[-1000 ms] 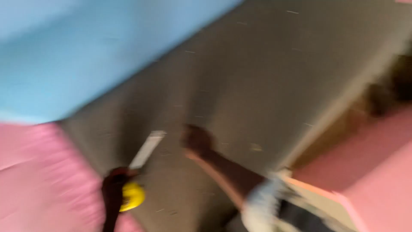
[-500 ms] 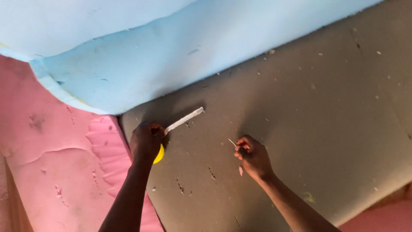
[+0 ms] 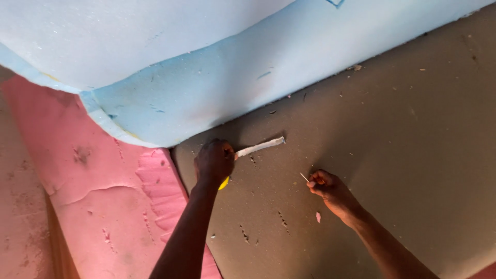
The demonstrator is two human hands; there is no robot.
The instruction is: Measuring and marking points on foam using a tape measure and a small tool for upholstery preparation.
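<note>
My left hand [image 3: 213,163] is closed around a yellow tape measure [image 3: 224,183], pressing it down on a grey-brown foam sheet [image 3: 392,129]. A short length of white tape blade [image 3: 260,146] sticks out from that hand toward the upper right, lying flat on the sheet. My right hand [image 3: 329,188] rests on the same sheet to the right, its fingers pinched on a thin white stick-like marker [image 3: 304,177] whose tip points up and left.
A thick light-blue foam slab [image 3: 196,62] overlaps the top edge of the grey-brown sheet. Pink foam [image 3: 103,196] lies to the left and below. Small crumbs and a pink scrap [image 3: 318,217] dot the sheet.
The view has steadied and come closer. Both hands have settled onto the grey-brown sheet, the left with the tape measure below the blue foam's edge, the right with the marker.
</note>
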